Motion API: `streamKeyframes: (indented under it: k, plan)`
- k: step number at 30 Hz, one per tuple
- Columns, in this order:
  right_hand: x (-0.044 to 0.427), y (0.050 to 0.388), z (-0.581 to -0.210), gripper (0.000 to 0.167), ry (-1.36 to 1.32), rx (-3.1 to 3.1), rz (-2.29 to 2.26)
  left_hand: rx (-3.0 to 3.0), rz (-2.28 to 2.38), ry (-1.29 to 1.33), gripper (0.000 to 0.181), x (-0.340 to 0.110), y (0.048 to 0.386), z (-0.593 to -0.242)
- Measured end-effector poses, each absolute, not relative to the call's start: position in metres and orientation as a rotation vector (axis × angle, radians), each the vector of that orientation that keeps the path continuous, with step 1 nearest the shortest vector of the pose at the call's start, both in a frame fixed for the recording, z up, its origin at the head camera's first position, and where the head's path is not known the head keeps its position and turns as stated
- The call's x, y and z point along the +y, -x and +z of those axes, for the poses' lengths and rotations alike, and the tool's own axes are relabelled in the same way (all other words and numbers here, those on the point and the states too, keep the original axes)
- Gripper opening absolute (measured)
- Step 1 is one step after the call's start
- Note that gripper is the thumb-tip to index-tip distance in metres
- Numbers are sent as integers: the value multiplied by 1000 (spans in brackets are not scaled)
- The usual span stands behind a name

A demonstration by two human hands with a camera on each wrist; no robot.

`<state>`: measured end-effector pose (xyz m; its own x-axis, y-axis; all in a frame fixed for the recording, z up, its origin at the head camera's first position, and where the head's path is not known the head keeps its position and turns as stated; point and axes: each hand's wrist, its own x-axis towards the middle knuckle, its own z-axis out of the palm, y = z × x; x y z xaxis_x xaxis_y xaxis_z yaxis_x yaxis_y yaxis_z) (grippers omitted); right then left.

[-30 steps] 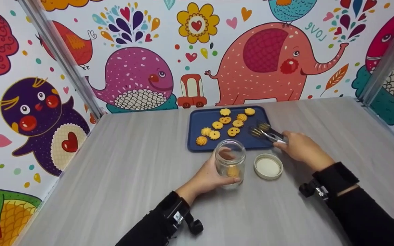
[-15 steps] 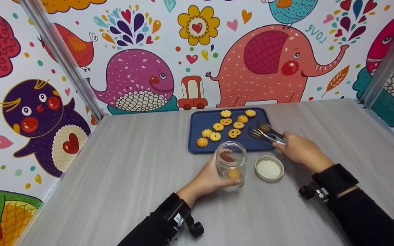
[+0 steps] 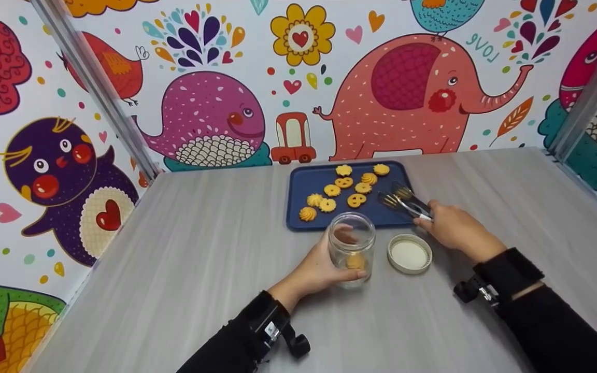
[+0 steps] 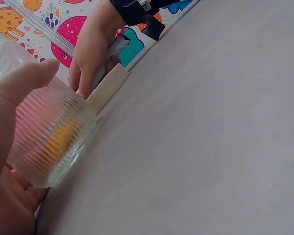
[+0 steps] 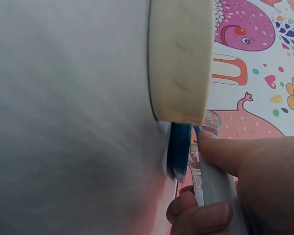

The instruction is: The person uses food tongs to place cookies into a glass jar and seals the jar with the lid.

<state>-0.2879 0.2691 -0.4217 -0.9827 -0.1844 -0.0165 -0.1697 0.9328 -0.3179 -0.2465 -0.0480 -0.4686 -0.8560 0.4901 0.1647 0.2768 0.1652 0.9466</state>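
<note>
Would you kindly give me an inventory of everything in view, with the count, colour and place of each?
table: 1, grey, across the foreground
tray: 1, blue, far part of the table
cookies on the tray: 10, golden, two pretzel-shaped
jar: 1, clear, near side of the tray
cookie: at least 1, golden, inside the jar
lid: 1, cream, right of the jar
tongs: 1 pair, silver, tips over the tray's right part
printed walls: 3, multicoloured, left, back, right
posts: 2, silver-grey, back corners
wrist devices: 2, black, one per wrist
sleeves: 2, black, forearms
left hand: 1, bare, round the jar
right hand: 1, bare, gripping the tongs
</note>
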Motion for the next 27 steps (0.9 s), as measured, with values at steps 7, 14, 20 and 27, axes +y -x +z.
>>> streamKeyframes:
  k: [7, 14, 20, 27]
  plan:
    - [270, 287, -422, 47, 316, 3063, -456, 2259, 1765, -754, 83, -49, 246, -468]
    - [272, 286, -424, 42, 344, 3115, -466, 2263, 1759, -752, 83, -49, 246, -468]
    - [274, 286, -421, 41, 346, 3142, -507, 2265, 1755, -757, 84, -48, 245, -467]
    - [276, 289, -415, 44, 344, 3158, -535, 2264, 1758, -749, 83, -48, 245, -466]
